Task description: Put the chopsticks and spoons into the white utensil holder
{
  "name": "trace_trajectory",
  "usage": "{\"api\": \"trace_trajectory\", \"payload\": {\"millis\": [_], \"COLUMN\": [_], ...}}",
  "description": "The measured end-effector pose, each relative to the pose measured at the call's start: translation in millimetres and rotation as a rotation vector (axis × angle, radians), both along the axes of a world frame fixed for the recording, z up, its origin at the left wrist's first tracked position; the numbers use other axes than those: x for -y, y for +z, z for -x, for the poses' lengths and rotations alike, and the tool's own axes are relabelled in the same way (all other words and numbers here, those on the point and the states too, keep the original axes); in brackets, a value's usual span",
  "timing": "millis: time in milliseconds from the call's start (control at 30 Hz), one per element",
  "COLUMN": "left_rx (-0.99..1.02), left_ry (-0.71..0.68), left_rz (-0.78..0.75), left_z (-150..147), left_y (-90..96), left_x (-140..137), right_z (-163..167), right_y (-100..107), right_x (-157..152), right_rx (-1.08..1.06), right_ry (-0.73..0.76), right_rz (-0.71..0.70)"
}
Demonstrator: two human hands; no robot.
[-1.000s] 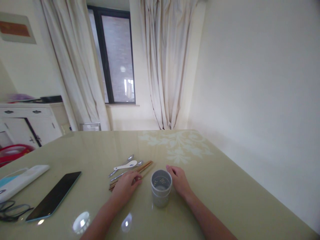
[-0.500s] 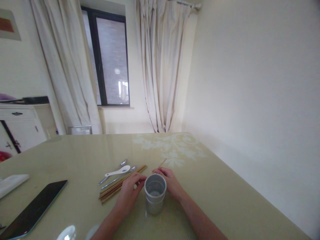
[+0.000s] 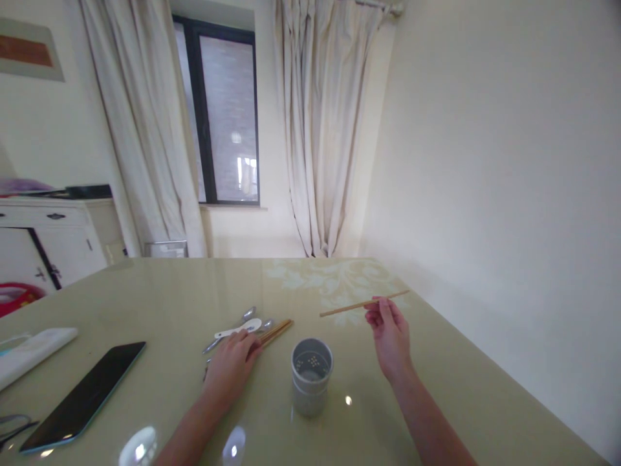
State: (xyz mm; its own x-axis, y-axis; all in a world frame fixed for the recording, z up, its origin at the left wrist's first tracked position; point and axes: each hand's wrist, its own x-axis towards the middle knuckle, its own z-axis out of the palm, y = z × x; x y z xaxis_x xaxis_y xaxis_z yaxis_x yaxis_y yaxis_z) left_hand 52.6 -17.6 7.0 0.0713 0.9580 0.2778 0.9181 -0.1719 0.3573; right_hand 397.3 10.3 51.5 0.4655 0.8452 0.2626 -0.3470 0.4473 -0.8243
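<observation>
Slender, straight, light-brown wooden chopstick [image 3: 346, 308] is pinched by the right hand [image 3: 391, 336]; similar brown wooden sticks [image 3: 277, 332] are partly covered by the left hand [image 3: 229, 364], its grip unclear.

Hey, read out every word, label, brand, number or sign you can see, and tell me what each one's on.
There is no readable text.
White spoon: small dark mark, too small to tell whether it is lettering.
Gray cup: no lettering visible.
Chopstick in the right hand: no lettering visible.
Phone: dark screen, no text visible.
</observation>
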Motion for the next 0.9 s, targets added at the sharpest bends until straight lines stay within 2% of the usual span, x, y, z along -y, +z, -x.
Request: {"api": "trace_trajectory", "payload": {"millis": [100,233,333,467,533,633,767,900], "left_rx": [-0.033,0.06,0.102,0.162,0.26,0.417,0.503,0.506], "left_ry": [0.0,-0.047,-0.081,-0.103,-0.119,-0.186,-0.364,-0.39], "left_rz": [0.054,0.089,0.112,0.026,-0.006,0.023,0.021,0.022], "left_z": [-2,-2,-4,-15,-26,-43,-57,-59], "left_y": [-0.2,-3.0,-5.7,-8.4,-8.3,-6.5,-2.7,-0.4], "left_x": [0,-1,1,5,8,13,20,22], "right_z": [8,28,37,46,51,63,73,73], "right_y": [5,11,7,-15,-30,-46,-52,-50], "right_x": [11,25,28,20,14,8,10,15], "right_rx": [0.099,0.351,0.473,0.467,0.494,0.556,0.534,0.426], "right_ry": [0.089,0.195,0.279,0.329,0.382,0.49,0.534,0.602], "right_rz": [-0.036,-0.03,-0.002,0.069,0.14,0.2,0.196,0.234]}}
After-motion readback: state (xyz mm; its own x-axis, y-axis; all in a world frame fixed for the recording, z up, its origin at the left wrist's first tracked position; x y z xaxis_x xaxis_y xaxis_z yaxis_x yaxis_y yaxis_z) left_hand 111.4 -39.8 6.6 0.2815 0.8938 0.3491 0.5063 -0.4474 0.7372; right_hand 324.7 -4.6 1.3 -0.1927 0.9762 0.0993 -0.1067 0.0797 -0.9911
